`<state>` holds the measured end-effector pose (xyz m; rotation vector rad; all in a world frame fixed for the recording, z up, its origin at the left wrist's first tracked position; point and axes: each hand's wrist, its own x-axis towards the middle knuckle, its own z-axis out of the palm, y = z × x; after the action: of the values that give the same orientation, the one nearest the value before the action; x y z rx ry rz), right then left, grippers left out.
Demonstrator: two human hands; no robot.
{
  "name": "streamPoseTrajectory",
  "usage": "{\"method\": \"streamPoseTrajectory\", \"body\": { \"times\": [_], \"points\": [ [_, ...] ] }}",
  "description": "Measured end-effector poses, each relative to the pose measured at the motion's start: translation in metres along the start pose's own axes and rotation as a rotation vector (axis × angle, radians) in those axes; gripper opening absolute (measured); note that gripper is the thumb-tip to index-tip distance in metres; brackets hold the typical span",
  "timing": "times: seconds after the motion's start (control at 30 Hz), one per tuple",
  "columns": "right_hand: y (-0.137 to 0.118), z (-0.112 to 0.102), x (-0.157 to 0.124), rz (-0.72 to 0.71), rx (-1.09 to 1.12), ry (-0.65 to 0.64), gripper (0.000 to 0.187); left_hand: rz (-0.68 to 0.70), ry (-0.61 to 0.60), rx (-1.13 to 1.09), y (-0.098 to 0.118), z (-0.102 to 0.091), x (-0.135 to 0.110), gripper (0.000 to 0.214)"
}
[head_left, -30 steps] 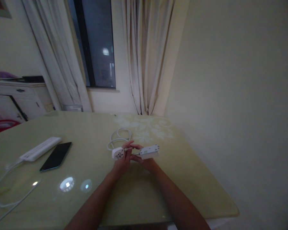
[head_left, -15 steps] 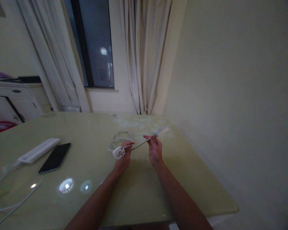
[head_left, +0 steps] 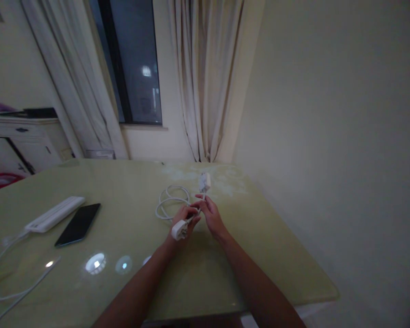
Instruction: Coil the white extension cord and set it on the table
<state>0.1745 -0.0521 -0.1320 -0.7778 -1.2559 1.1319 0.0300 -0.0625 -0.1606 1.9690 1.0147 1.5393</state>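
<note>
2 bare hands meet above a glossy pale-green tabletop (head_left: 276, 273), a short step from where I stand, busy with a thin white cord (head_left: 172, 197). The left hand (head_left: 187, 216) has its fingers curled around the cord, and a rounded white plastic plug head with dark openings (head_left: 180, 230) pokes out on its near side. The right hand (head_left: 212, 217) pinches the cord between thumb and fingers, with a boxy white plastic block (head_left: 204, 181) jutting out just beyond the fingertips, on the far side. The hands all but touch; slack lies in loose loops at their far left. The step in hand looks to be shaping the stretch of cord between the 2 fittings, though its exact path among the fingers is too small to tell. The next move, by my reading, calls for a steady pinch so that the block does not swing. At left, well apart, a long white plastic bar (head_left: 56, 214) lies just beside a flat black phone (head_left: 78, 225).
</note>
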Motion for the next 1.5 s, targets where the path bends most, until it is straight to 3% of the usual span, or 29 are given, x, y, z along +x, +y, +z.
{"method": "streamPoseTrajectory", "body": {
  "times": [0.17, 0.27, 0.5, 0.97, 1.2, 1.27, 1.4, 1.5],
  "points": [
    [-0.001, 0.003, -0.005, -0.029, -0.054, -0.130, 0.043, -0.241, -0.068, -0.340, 0.012, 0.003, -0.004, 0.026],
    [0.002, 0.003, -0.005, 0.014, -0.039, -0.138, 0.044, -0.346, -0.096, -0.378, 0.008, 0.000, -0.003, 0.033],
    [0.009, -0.002, 0.001, -0.043, -0.199, -0.003, 0.044, -0.164, -0.161, -0.086, -0.003, -0.004, 0.002, 0.030],
    [0.009, -0.002, -0.006, -0.128, -0.461, 0.027, 0.047, -0.149, -0.187, -0.118, 0.012, -0.011, 0.003, 0.028],
    [-0.002, 0.000, -0.008, -0.213, -0.466, 0.067, 0.030, -0.124, -0.023, -0.030, 0.018, -0.018, 0.006, 0.022],
    [-0.002, 0.000, -0.009, -0.228, -0.430, 0.078, 0.033, -0.107, 0.027, -0.024, 0.018, -0.023, 0.008, 0.023],
    [-0.001, 0.000, -0.011, -0.316, -0.494, 0.012, 0.064, -0.206, 0.083, -0.181, 0.021, -0.030, 0.012, 0.030],
    [-0.002, 0.001, -0.011, -0.404, -0.570, -0.063, 0.063, -0.323, 0.064, -0.327, 0.027, -0.030, 0.014, 0.040]
  ]
}}
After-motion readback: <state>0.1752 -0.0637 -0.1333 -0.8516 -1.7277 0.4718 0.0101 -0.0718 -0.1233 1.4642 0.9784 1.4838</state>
